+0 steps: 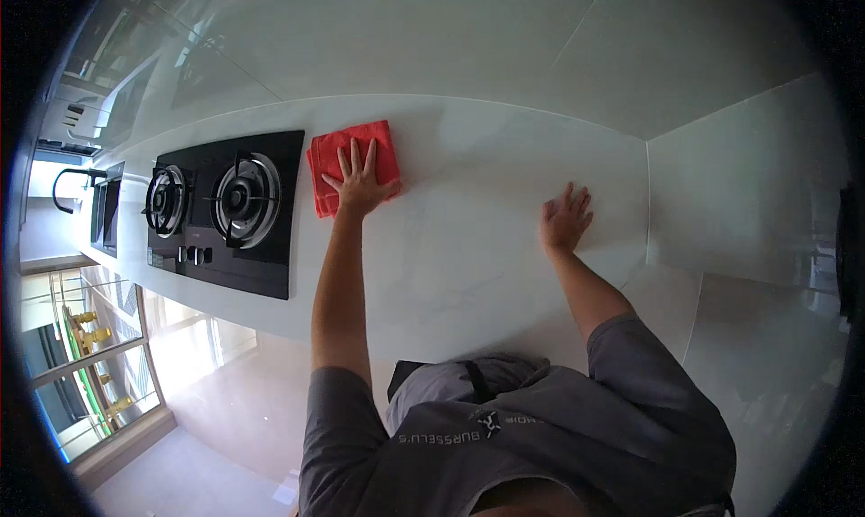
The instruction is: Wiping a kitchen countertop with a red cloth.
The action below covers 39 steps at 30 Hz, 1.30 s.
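My left hand (361,187) lies flat with spread fingers on a folded red cloth (325,153), pressing it against the white countertop (459,247). The cloth sits just right of a black glass gas hob (253,274), with a narrow strip of counter between them. Farther right, my right hand (566,223) rests on the bare counter, palm down and fingers somewhat apart. Nothing shows in its grasp. Part of the cloth is hidden under my left hand.
Two burners with pan supports, the right burner (238,201) nearer the cloth, rise from the hob. Beyond it is a sink (107,209) with a black faucet (64,172). Tiled walls bound the counter at the back (419,37) and right (730,179). A window (88,355) stands lower left.
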Each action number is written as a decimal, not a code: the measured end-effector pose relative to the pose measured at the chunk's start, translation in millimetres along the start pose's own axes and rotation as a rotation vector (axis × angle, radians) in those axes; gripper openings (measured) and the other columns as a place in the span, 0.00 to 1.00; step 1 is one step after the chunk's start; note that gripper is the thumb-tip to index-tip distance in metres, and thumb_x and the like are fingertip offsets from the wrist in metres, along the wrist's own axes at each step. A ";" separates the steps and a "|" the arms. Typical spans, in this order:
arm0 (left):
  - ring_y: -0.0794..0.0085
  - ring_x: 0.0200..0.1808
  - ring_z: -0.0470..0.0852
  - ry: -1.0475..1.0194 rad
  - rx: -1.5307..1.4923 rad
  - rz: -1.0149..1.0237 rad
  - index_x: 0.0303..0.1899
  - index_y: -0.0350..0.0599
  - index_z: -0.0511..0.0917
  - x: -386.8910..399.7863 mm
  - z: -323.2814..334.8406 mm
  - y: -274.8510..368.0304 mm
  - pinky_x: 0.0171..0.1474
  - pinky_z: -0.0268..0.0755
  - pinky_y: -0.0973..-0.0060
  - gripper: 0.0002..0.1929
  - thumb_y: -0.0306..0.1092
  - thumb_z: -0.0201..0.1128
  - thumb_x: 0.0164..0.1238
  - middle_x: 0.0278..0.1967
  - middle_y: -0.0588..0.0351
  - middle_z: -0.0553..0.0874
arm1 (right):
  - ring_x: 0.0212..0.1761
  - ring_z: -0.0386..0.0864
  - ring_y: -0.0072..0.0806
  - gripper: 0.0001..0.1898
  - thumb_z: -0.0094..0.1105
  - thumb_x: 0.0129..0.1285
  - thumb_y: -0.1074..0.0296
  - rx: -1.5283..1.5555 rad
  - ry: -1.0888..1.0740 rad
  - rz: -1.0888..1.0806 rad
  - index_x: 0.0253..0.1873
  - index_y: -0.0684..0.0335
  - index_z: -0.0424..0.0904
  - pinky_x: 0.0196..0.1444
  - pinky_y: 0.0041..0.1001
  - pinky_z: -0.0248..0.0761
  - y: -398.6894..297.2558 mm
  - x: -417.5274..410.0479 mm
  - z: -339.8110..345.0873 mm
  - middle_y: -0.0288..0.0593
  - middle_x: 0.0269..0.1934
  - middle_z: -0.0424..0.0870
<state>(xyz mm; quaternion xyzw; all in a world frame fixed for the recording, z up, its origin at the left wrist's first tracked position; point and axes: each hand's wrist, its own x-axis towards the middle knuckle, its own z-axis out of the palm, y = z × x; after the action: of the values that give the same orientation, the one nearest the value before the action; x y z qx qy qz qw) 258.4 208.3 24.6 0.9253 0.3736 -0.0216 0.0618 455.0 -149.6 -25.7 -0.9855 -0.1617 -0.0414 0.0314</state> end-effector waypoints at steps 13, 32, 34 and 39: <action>0.62 0.81 0.53 0.215 -0.031 -0.026 0.78 0.59 0.56 -32.7 37.5 7.1 0.75 0.41 0.31 0.45 0.53 0.68 0.61 0.79 0.57 0.57 | 0.82 0.48 0.52 0.34 0.44 0.73 0.52 0.010 0.011 0.002 0.80 0.56 0.52 0.75 0.58 0.48 -3.0 -3.2 0.7 0.59 0.79 0.50; 0.63 0.79 0.60 0.009 -0.352 0.160 0.75 0.50 0.61 -285.0 60.6 37.0 0.78 0.33 0.36 0.49 0.35 0.75 0.46 0.75 0.55 0.67 | 0.82 0.47 0.51 0.35 0.44 0.72 0.51 -0.005 -0.010 0.012 0.80 0.57 0.52 0.78 0.57 0.45 -4.8 -1.1 -4.8 0.58 0.80 0.49; 0.63 0.79 0.59 -0.006 -0.312 0.186 0.75 0.49 0.60 -309.8 56.9 32.5 0.77 0.33 0.35 0.50 0.40 0.76 0.46 0.76 0.54 0.65 | 0.82 0.47 0.51 0.34 0.44 0.72 0.52 0.009 -0.031 0.035 0.79 0.57 0.53 0.77 0.58 0.46 -7.8 -3.8 -4.0 0.58 0.80 0.49; 0.46 0.80 0.51 -0.081 -0.280 0.195 0.77 0.56 0.57 -319.2 15.5 18.3 0.73 0.31 0.25 0.54 0.56 0.76 0.46 0.79 0.45 0.55 | 0.82 0.48 0.51 0.35 0.45 0.71 0.52 0.011 -0.014 0.036 0.79 0.57 0.54 0.77 0.58 0.46 0.0 -0.5 -0.4 0.58 0.79 0.50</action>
<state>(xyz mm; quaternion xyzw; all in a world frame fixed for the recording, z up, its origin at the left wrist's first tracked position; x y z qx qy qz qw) 41.4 -26.6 38.5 0.9379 0.2786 -0.0007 0.2069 454.4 -149.8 -25.3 -0.9883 -0.1442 -0.0332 0.0364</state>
